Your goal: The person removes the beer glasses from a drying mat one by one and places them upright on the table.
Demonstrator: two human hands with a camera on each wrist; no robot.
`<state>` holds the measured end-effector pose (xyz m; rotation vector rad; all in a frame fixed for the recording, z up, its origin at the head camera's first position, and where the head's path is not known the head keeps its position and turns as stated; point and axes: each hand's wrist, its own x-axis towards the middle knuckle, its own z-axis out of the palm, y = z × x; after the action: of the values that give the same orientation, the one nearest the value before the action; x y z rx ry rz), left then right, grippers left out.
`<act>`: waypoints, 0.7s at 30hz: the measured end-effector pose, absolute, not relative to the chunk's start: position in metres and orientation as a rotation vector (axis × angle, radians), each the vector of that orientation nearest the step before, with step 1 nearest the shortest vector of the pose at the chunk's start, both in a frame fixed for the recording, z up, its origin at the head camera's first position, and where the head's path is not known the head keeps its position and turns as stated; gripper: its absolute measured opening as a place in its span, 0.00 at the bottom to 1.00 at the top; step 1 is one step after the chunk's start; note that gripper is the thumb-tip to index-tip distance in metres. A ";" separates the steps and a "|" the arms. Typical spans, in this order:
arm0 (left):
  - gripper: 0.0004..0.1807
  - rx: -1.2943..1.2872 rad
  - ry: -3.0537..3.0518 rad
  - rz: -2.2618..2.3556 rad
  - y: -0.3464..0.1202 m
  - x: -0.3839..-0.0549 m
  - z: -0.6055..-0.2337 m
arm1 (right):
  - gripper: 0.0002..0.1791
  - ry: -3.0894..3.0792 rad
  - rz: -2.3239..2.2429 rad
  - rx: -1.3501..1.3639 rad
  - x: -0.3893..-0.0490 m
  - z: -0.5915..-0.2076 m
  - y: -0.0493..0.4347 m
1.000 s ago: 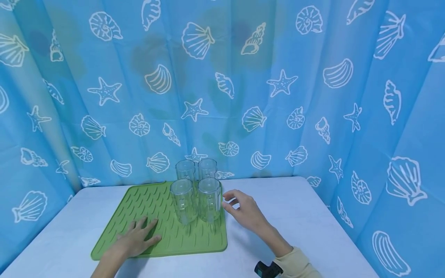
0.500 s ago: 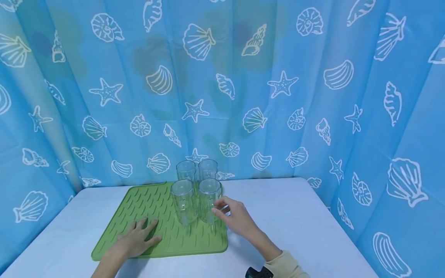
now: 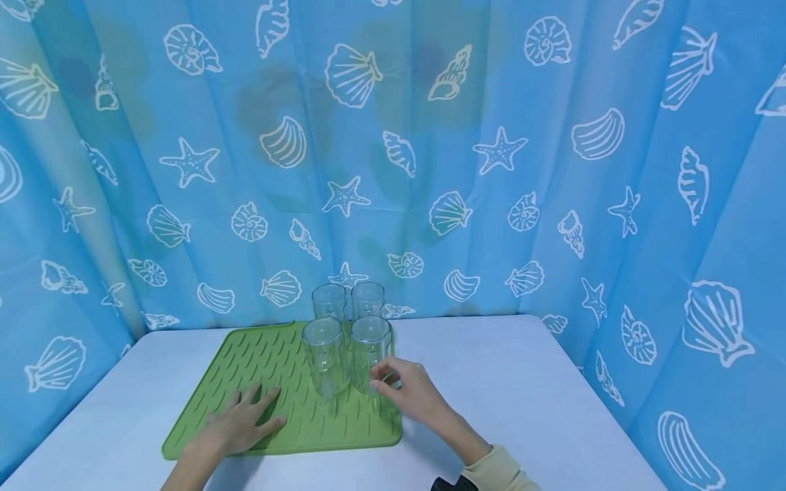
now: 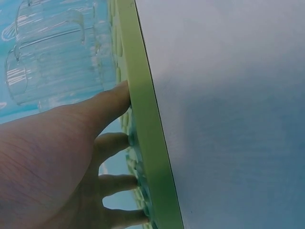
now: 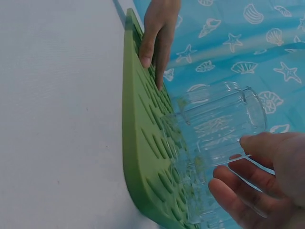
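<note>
Several clear glass mugs stand upright in two rows on the right part of a green ridged mat point(image 3: 260, 351). My right hand point(image 3: 413, 392) is at the right side of the front right mug point(image 3: 364, 341), its thumb and fingers curled about the handle. In the right wrist view the thumb lies near the mug point(image 5: 217, 126) and the fingers bend in from the other side. The front left mug point(image 3: 322, 354) stands close beside it, with the back mugs point(image 3: 329, 301) behind. My left hand point(image 3: 239, 423) rests on the mat with spread fingers, their tips touching its surface point(image 4: 112, 143).
The mat lies on a white-covered table point(image 3: 491, 382), its near edge close to the table's front. Behind and at both sides hangs a blue curtain point(image 3: 430, 170) with white shell and starfish prints. The back mugs stand close to it.
My right hand has moved left and slightly nearer, from beside the mat to the front right mug's handle side. The left hand and the mugs have stayed in place.
</note>
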<state>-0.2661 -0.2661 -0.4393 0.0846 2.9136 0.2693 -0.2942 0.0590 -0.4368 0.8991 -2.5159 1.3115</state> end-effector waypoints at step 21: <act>0.44 0.088 2.940 0.244 -0.265 -0.267 -0.442 | 0.05 -2.499 1.372 0.936 -0.295 -0.442 0.057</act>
<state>-0.2670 -0.2650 -0.4420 0.0880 2.9405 0.2435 -0.2952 0.0572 -0.4417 0.9364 -2.4987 1.3719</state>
